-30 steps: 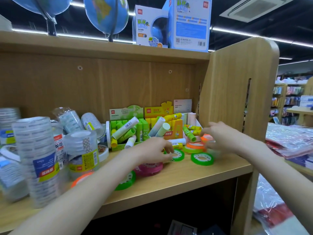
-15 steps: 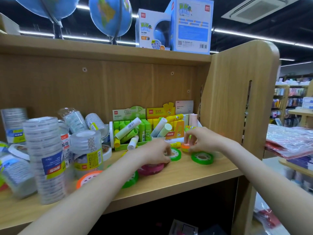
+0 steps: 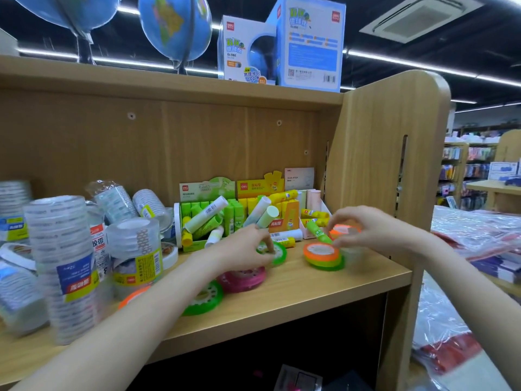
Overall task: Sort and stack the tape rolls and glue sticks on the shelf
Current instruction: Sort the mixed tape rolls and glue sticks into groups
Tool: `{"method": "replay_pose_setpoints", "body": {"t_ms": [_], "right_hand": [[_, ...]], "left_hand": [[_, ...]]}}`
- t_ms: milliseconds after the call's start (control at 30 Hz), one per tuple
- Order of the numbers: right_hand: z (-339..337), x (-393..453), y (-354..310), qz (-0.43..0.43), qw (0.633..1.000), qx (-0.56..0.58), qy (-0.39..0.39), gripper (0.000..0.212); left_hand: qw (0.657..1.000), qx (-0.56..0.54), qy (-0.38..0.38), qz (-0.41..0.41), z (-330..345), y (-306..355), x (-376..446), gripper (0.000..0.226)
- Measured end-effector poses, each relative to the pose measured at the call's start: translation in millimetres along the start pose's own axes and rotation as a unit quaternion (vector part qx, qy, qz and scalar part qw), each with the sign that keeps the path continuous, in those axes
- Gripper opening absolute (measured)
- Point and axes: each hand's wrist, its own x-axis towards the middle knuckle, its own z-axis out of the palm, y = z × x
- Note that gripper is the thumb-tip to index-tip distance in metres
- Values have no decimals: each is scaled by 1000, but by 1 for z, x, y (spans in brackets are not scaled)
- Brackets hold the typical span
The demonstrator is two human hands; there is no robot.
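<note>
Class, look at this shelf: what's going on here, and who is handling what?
A person is sorting stationery on a wooden shelf. The left hand rests fingers on a green tape roll. The right hand is at an orange roll, above a small stack with an orange roll on top of a green one. Glue sticks lie jumbled in their boxes behind, and clear tape packs stand on the left.

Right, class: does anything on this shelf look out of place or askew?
Yes. Several glue sticks lie slanted across the green display box instead of standing upright in it. One green glue stick lies loose outside the boxes, beside the orange tape roll. Clear tape packs have toppled against the back panel.
</note>
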Motion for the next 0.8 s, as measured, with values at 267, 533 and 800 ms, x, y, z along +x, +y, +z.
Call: {"method": "replay_pose_setpoints", "body": {"t_ms": [267,533,800], "right_hand": [[5,0,25,78,994,-51,-50,36],[29,16,8,2,999,42,-20,38],[35,31,27,121,973,-194,10,40]], "left_hand": [[990,-50,-53,124,19,39,16,59],[993,-74,-18,86,15,27,8,40],[992,-78,-80,62,8,21,-1,44]]}}
